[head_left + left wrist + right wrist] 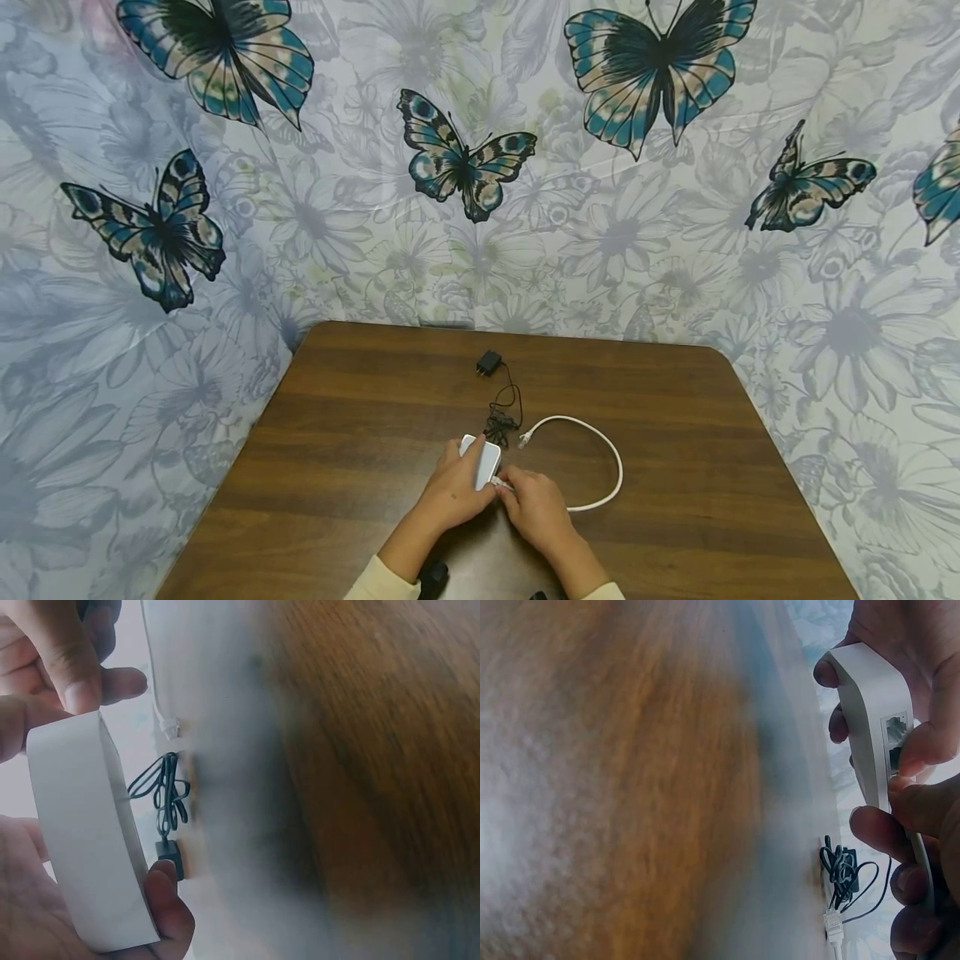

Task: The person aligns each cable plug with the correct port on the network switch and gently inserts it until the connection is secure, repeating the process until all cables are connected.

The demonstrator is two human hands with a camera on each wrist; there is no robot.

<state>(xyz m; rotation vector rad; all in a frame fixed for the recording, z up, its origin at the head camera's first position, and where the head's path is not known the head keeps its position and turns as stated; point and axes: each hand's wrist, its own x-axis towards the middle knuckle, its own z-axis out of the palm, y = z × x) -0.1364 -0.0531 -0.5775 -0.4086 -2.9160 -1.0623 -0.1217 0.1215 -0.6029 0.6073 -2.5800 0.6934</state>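
A small white router [489, 465] with rounded corners is gripped by my left hand [452, 493], its fingers and thumb round the sides. Two network ports [896, 729] show on its edge in the right wrist view. My right hand [542, 510] pinches one end of a white Ethernet cable [621, 467] right at those ports; the fingers hide the plug. From there the cable loops out to the right, and its other plug [523, 440] lies on the table near the router.
Beyond the router, a black power adapter [489, 362] lies on the brown wooden table [337, 467], its thin black cord [501, 425] bundled and running towards the router. Butterfly-patterned cloth [615, 275] hangs behind the table's far edge.
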